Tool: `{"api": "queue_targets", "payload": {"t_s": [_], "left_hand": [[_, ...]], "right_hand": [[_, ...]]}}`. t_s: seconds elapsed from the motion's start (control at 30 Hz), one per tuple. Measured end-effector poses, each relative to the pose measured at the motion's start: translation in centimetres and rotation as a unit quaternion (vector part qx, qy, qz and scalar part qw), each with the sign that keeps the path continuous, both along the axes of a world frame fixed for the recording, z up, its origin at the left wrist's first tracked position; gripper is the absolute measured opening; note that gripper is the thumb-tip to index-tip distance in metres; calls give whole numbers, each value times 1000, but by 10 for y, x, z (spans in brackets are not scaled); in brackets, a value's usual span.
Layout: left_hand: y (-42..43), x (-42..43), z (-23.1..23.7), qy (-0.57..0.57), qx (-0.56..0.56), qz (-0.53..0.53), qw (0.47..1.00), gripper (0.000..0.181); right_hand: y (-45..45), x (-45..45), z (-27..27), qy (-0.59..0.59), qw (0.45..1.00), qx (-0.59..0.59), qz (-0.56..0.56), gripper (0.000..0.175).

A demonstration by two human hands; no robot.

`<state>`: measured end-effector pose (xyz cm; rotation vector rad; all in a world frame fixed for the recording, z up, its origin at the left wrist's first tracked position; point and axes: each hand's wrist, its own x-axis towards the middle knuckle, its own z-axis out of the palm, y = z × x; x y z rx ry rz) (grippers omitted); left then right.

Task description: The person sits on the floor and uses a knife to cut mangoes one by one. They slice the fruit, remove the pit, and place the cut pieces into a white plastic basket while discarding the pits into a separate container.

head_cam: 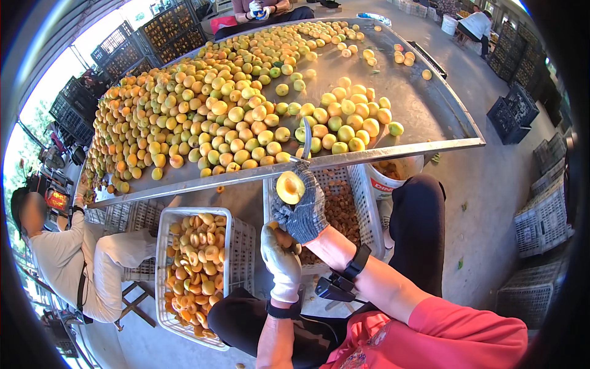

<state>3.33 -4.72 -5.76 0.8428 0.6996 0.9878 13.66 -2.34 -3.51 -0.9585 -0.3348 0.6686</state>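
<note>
In the head view my right hand (pixel 302 203), in a grey knit glove, holds a halved apricot (pixel 290 187), its hollow facing up. A curved knife blade (pixel 307 138) rises from the same hand over the table's edge. Just below, my left hand (pixel 282 260), in a white glove, is closed around an orange-brown fruit piece (pixel 282 236), partly hidden by the fingers. Whole apricots (pixel 219 108) lie heaped on the metal table (pixel 415 106). Under my hands stands a white crate of apricot stones (pixel 341 203).
A white crate (pixel 229 258) of halved apricots (pixel 193 272) stands left of my knees. A white bucket (pixel 395 173) sits under the table's raised metal rim (pixel 392 152). A co-worker (pixel 69 263) sits at the left, another person (pixel 262 11) across the table. Stacked crates (pixel 546 207) stand at right.
</note>
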Motion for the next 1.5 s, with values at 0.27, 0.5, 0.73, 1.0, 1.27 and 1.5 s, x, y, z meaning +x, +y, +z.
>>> {"api": "queue_targets", "payload": {"t_s": [0.27, 0.5, 0.73, 1.0, 1.27, 1.5], "left_hand": [[1, 3, 2, 30, 16, 8, 999, 35], [11, 0, -5, 194, 128, 14, 973, 33], [28, -11, -4, -59, -6, -41, 997, 54], [33, -16, 10, -94, 22, -8, 995, 50], [26, -25, 11, -133, 4, -19, 991, 46], [24, -26, 1, -63, 38, 5, 997, 45]], "right_hand": [[-3, 8, 18, 398, 903, 70, 143, 45], [-17, 1, 17, 256, 943, 130, 165, 41], [-34, 21, -10, -190, 977, -42, 92, 28], [-82, -22, -14, -432, 855, -231, 170, 35], [-79, -30, -13, -506, 793, -302, 157, 29], [-79, -11, -34, -580, 739, -340, 48, 24]]}}
